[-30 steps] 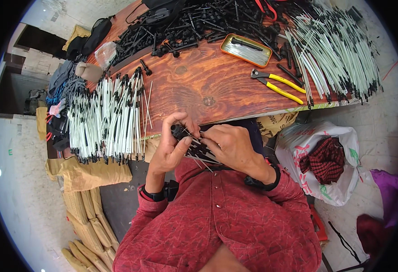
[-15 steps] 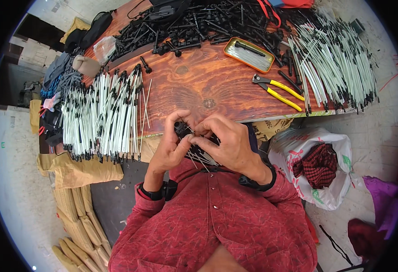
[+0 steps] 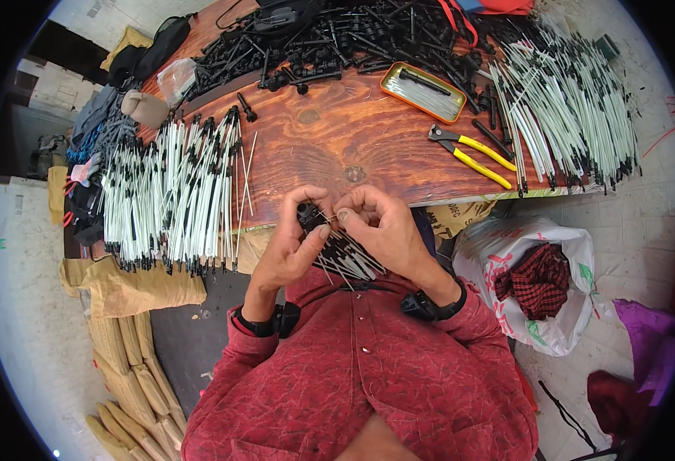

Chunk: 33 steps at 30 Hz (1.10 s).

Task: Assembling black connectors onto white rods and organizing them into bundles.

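L hand (image 3: 282,250) curled round a black cylindrical part (image 3: 307,216), thumb along its near side; part sits at L hand's 1 o'clock, up in the fingers, and approx 9–10 o'clock from R hand (image 3: 384,230). R hand is at L hand's 3 o'clock, thumb & forefinger narrow, tips by thin strands (image 3: 327,219) at the part's R side; can't tell if they're gripping. Bundle of white rods (image 3: 349,261) w/ dark bits lies just below, approx 7 o'clock from R hand.

Outward, from betw. the hands: wooden table (image 3: 330,154) at 12. Yellow-handled pliers (image 3: 485,152) on it at 2 o'clock; yellow-rimmed tin (image 3: 417,108) at 1, w/ thin pale sticks & a black piece inside. Big black-parts pile (image 3: 330,50) at 12, far side. Row of black-tipped white rods (image 3: 176,192) betw. 9 & 10; another rod heap (image 3: 572,115) at 2, past the pliers. Off table: plastic bag (image 3: 487,265) w/ checked cloth (image 3: 541,284), betw. 3 & 4; brown paper sack (image 3: 141,288) betw. 8 & 9.
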{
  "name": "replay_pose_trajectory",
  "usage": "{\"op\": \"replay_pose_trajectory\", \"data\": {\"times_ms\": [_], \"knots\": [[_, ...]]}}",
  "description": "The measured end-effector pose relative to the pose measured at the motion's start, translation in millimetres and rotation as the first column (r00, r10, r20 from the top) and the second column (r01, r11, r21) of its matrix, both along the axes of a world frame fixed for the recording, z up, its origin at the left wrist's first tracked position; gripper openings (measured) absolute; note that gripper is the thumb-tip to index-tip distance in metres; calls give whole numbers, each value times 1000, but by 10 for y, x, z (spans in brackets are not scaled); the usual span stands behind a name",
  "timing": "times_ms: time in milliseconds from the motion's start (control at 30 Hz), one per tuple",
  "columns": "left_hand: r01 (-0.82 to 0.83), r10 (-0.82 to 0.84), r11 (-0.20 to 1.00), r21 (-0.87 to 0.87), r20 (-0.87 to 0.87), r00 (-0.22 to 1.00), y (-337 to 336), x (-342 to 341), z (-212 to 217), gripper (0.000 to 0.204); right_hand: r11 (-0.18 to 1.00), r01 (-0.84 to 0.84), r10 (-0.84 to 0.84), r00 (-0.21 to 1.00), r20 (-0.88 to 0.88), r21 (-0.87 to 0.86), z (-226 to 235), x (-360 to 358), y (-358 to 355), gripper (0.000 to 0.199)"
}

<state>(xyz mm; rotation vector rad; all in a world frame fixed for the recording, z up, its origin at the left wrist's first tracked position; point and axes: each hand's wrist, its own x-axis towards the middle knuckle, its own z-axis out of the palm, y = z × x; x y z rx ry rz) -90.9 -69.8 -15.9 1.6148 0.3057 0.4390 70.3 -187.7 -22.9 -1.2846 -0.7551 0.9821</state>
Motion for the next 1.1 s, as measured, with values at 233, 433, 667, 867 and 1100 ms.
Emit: {"op": "replay_pose_trajectory", "data": {"times_ms": [233, 433, 667, 867, 1100], "knots": [[-9, 9, 1000, -11, 8, 1000, -8, 23, 3, 49, 993, 44, -73, 954, 292, 106, -3, -67, -73, 6], [7, -7, 1000, 9, -12, 1000, 14, 25, -28, 52, 999, -31, 27, 935, 353, 7, 162, 35, -128, 10], [-24, 21, 997, -69, -37, 999, -63, 42, 8, 51, 985, -14, -77, 855, 513, 172, 271, 81, -112, 16], [-78, 80, 995, 55, -33, 996, -53, 61, -73, 33, 975, 4, -119, 857, 501, 224, 252, 49, -67, 18], [-58, 60, 995, 78, -20, 998, -40, 127, -13, 26, 960, 58, -192, 847, 496, 273, 136, 77, 18, 14]]}}
